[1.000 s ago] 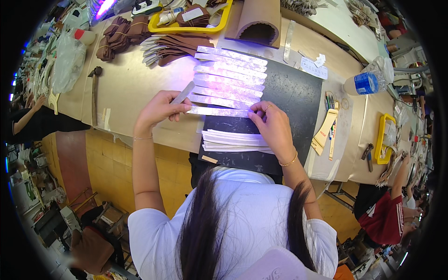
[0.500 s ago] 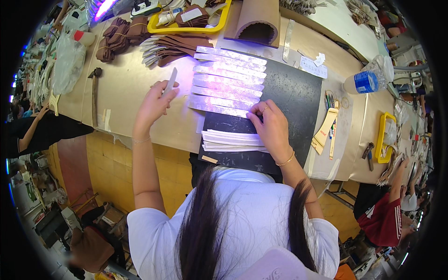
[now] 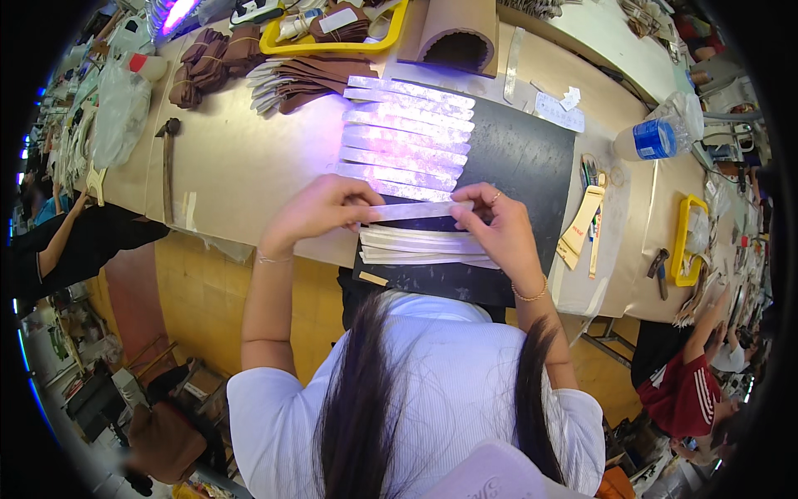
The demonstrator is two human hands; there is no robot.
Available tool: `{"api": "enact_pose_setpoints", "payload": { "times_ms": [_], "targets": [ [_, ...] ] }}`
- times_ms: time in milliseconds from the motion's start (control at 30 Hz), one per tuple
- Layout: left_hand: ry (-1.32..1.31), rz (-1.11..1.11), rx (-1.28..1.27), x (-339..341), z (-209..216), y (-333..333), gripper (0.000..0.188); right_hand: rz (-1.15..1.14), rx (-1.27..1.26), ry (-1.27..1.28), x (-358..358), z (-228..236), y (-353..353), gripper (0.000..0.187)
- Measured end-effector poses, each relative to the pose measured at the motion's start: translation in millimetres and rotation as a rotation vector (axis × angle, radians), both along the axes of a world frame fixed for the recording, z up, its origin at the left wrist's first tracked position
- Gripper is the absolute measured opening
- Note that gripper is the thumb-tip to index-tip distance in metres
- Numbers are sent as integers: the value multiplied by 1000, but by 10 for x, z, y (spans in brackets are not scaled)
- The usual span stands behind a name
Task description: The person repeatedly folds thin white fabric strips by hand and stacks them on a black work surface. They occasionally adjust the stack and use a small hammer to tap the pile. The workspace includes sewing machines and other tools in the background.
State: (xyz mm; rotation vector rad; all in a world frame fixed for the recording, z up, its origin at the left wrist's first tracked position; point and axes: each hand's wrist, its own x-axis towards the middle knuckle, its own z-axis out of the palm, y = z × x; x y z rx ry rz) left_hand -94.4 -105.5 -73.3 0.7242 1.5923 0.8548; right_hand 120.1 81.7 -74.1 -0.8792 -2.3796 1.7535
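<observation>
A narrow pale strip [image 3: 416,210] is stretched level between my two hands. My left hand [image 3: 332,205] pinches its left end with fingers curled. My right hand [image 3: 499,223] grips the other end between thumb and fingertips. Just beyond it, several shiny whitish strips [image 3: 407,137] lie side by side in a row, brightly lit, partly on a black board [image 3: 519,158]. Nearer to me on the same board rests a small stack of white strips [image 3: 424,247], its right end close under my right hand.
Brown and white strips [image 3: 320,79] fan out at the back, beside tied brown bundles [image 3: 204,66] and a yellow tray [image 3: 332,48]. A hammer [image 3: 169,162] lies left. Rightward are pens, a cream tool [image 3: 582,223], a blue-labelled bottle [image 3: 652,140] and another hammer [image 3: 659,273].
My left hand has come right and down from beside the row to the strip's left end. My right hand has shifted slightly right, off the row's near edge. A strip now spans both hands.
</observation>
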Motion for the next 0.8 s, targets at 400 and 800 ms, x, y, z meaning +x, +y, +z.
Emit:
{"api": "enact_pose_setpoints", "payload": {
  "times_ms": [400,800],
  "targets": [
    [258,257,-75,-245,-150,-259,15,136,500,-29,-71,-177,-146,13],
    [1085,217,-26,-152,-206,-291,23,-18,539,46,-42,-210,-70,20]
  ]
}}
